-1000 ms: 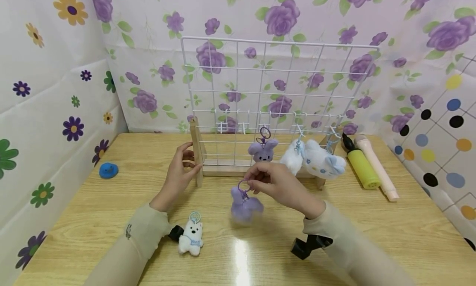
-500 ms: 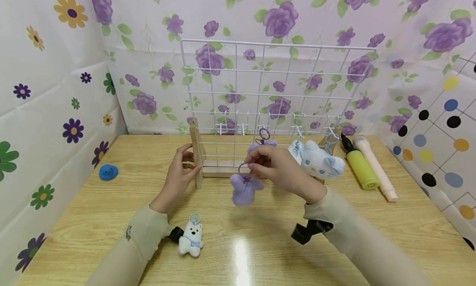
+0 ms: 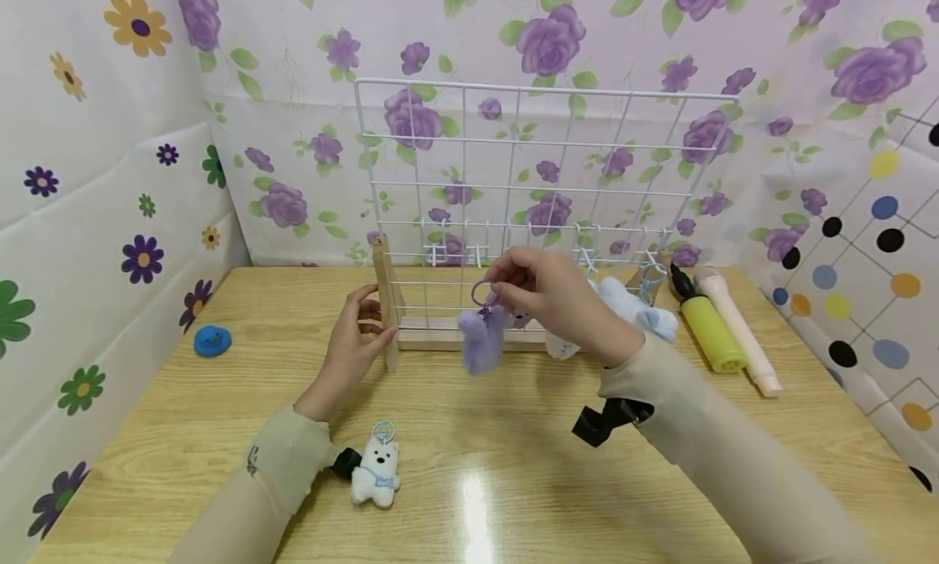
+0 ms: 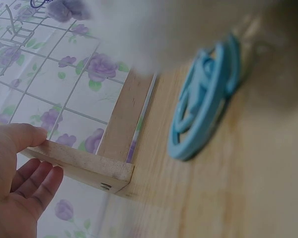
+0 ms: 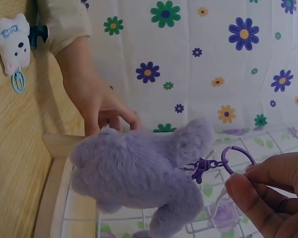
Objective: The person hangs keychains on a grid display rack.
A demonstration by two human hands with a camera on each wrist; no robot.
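Observation:
My right hand [image 3: 550, 291] pinches the purple ring [image 5: 223, 159] of a fluffy lavender plush keychain [image 3: 482, 341] between thumb and fingers. The plush hangs in the air in front of a white wire grid rack [image 3: 490, 141], its back toward the head camera. On the rack's left side, my left hand [image 3: 350, 336] holds the wooden post [image 3: 385, 303], thumb on one side and fingers on the other. White plush keychains, including one with a blue bow [image 3: 627, 303], hang from hooks at the right. Another lavender plush behind my right hand is mostly hidden.
A white bear keychain [image 3: 376, 476] lies on the table near the left forearm. At the far left sits a small blue toy [image 3: 212, 341]. A yellow-green pump bottle [image 3: 710, 333] and a pale pink microphone-shaped item [image 3: 741, 336] lie at the right. Bare hooks [image 3: 434, 254] hang left on the grid.
My right hand has risen toward the hooks, lifting the lavender plush off the tabletop area and closer to the grid. The left hand has stayed at the wooden post.

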